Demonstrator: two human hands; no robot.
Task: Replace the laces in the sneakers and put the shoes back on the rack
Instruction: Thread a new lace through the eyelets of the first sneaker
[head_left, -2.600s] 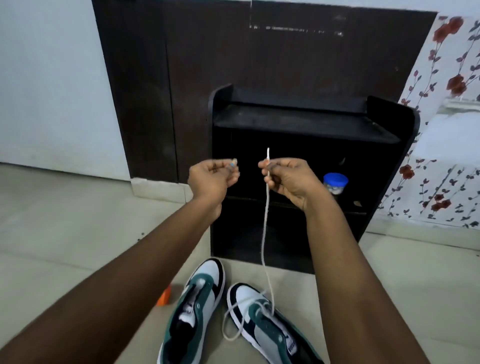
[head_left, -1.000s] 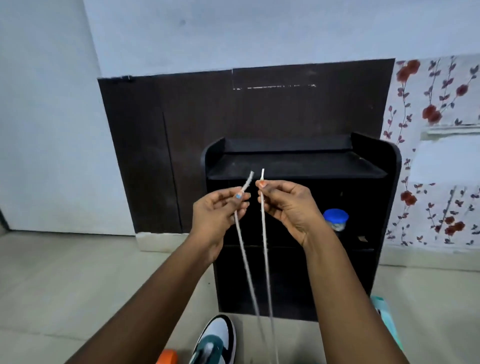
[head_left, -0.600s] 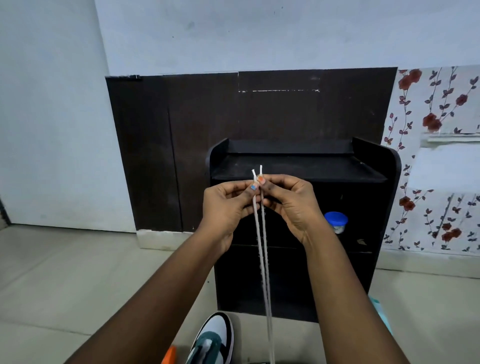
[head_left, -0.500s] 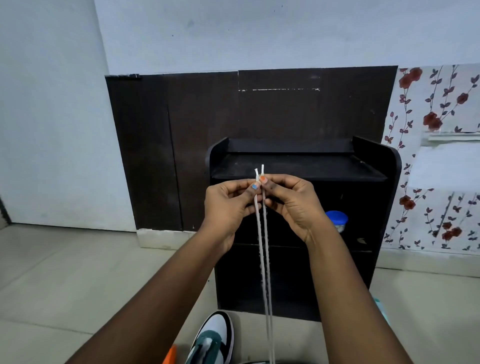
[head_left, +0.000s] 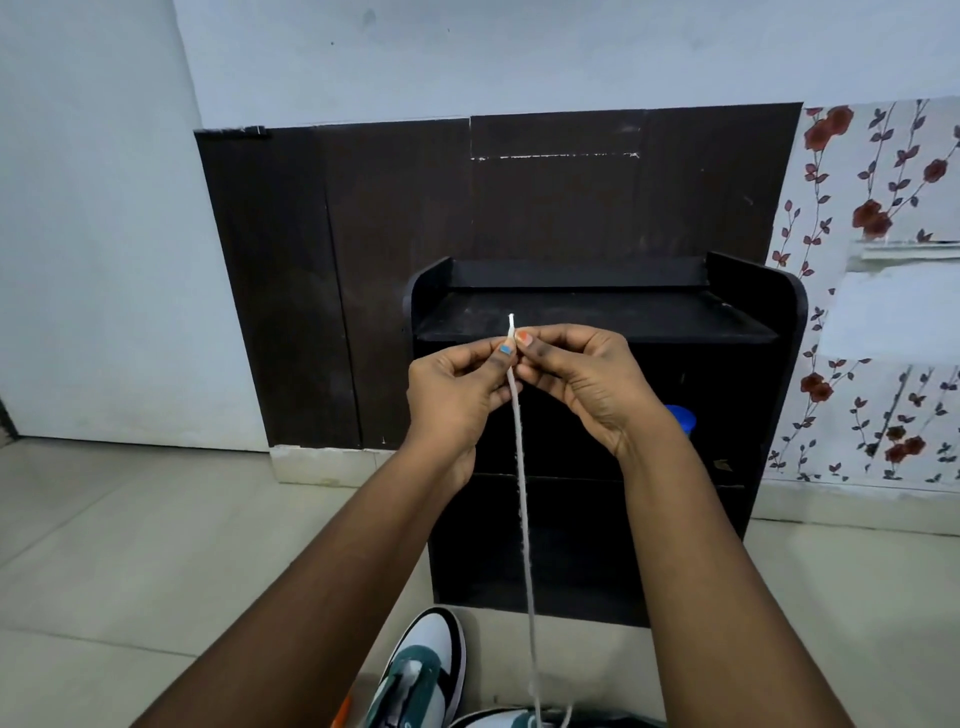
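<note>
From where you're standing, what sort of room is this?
Probably a room or entry corner in a home: a low black shoe rack against the wall, floral wallpaper beside it, and a green-and-white sneaker on the tiled floor.

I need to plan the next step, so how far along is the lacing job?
Done: a white lace runs down to the right shoe at the bottom edge. In hand: the left hand and right hand pinch the lace ends together, raised in front of the rack. Left: the left shoe sits on the floor; its lacing is unclear. No shoe shows on the rack.
</note>
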